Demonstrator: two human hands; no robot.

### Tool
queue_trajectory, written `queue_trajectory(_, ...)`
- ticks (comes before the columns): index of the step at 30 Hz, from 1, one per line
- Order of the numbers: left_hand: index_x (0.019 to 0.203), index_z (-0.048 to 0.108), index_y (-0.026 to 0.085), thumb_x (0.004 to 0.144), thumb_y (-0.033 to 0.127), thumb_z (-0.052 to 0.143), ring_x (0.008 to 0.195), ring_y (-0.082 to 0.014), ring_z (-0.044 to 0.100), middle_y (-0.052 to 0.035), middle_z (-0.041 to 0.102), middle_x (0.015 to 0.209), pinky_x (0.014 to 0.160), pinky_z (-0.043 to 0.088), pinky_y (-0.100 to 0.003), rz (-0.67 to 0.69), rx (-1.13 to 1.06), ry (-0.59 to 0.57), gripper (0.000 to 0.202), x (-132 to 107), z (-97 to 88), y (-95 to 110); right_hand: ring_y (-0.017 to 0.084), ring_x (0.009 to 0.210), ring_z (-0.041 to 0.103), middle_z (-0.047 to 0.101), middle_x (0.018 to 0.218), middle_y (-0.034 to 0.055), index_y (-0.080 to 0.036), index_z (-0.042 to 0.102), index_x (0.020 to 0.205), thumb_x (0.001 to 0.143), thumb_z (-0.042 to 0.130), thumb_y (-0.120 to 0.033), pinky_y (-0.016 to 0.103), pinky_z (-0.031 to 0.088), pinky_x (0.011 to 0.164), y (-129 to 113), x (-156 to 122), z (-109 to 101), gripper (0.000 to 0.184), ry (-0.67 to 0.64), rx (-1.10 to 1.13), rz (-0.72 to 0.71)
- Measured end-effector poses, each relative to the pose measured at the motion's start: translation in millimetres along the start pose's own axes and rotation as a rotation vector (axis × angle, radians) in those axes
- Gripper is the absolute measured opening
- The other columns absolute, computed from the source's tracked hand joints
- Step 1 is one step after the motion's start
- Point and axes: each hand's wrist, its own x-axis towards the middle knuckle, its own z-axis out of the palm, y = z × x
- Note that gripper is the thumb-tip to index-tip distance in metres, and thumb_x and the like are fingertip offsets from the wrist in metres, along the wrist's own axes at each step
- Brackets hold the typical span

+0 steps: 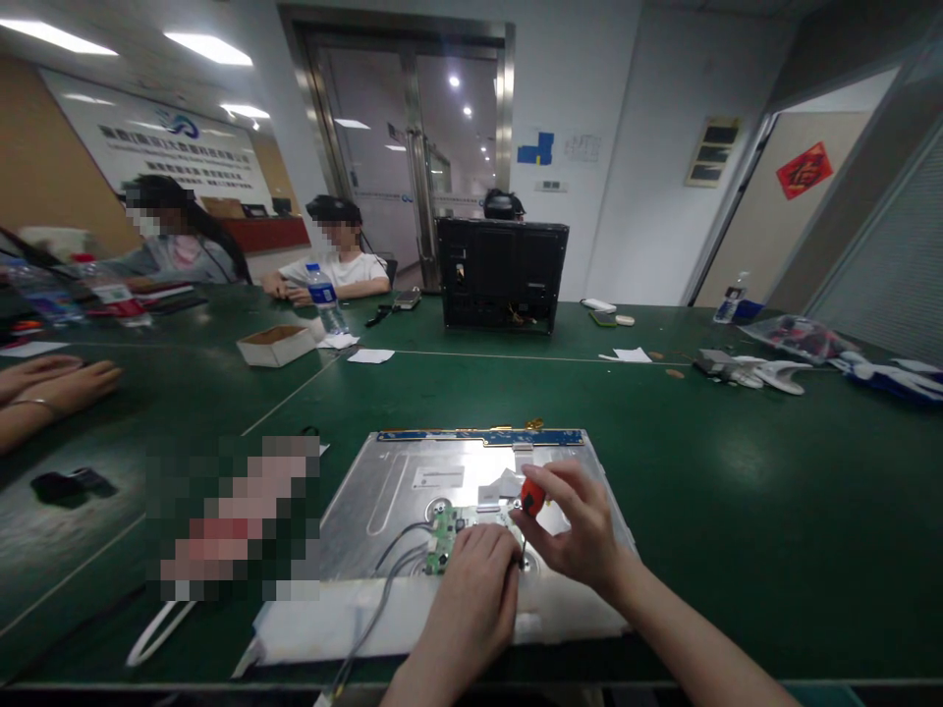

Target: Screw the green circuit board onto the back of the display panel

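A flat metal display panel lies in front of me, with a blue circuit strip along its far edge. On its near middle sits a green circuit board, with grey cables running off toward me. My right hand grips the red-orange handle of a screwdriver between thumb and fingers. The tool stands nearly upright, shaft down at the board's right side. My left hand rests over the board, fingers curled beside the shaft. Its fingertips are hidden, so what they hold cannot be seen.
A blurred pinkish object lies left of the panel. Farther back stand a black monitor, an open white box and a water bottle. Another person's hands rest at the left. Plastic bags lie far right.
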Motion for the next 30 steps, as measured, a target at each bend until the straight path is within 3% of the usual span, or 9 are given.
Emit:
queue_trajectory(6, 0.087, 0.051, 0.02, 0.08, 0.008, 0.043, 0.086, -0.0233, 0.052, -0.005, 0.057, 0.088, 0.08, 0.041, -0.039, 0.002, -0.009, -0.009, 0.016, 0.1, -1.3, -0.2, 0.017, 0.071, 0.061, 0.062, 0.082, 0.0049, -0.017, 0.037, 0.133, 0.075, 0.05, -0.01, 0.03, 0.052, 0.061, -1.8, 0.8, -0.2, 0.059, 0.006, 0.036, -0.024)
queue_trajectory(15, 0.088, 0.05, 0.02, 0.08, 0.009, 0.044, 0.086, -0.023, 0.052, -0.0049, 0.057, 0.089, 0.08, 0.04, -0.039, -0.005, -0.003, -0.012, 0.015, 0.0, -1.0, 0.9, 0.015, 0.072, 0.06, 0.059, 0.088, 0.0051, -0.022, 0.049, 0.124, 0.079, 0.062, -0.018, 0.028, 0.052, 0.062, 2.4, -2.8, 0.9, 0.047, -0.009, 0.018, 0.007)
queue_trajectory(21, 0.086, 0.051, 0.02, 0.081, 0.009, 0.044, 0.085, -0.0228, 0.052, -0.0047, 0.057, 0.088, 0.08, 0.04, -0.039, -0.003, -0.006, -0.012, 0.014, 0.1, -2.8, 2.0, 0.017, 0.069, 0.059, 0.062, 0.082, 0.0051, -0.016, 0.037, 0.134, 0.077, 0.051, -0.009, 0.03, 0.052, 0.061, 0.0, -0.9, 0.5, 0.059, -0.016, 0.037, -0.02)
queue_trajectory(30, 0.09, 0.051, 0.019, 0.081, 0.01, 0.043, 0.089, -0.0254, 0.052, -0.007, 0.057, 0.092, 0.08, 0.041, -0.043, -0.018, 0.005, -0.017, 0.015, -0.3, 0.6, 0.2, 0.017, 0.075, 0.06, 0.06, 0.088, 0.0058, -0.022, 0.049, 0.124, 0.08, 0.062, -0.02, 0.028, 0.051, 0.062, 3.3, -4.2, 1.8, 0.046, -0.018, 0.04, -0.019)
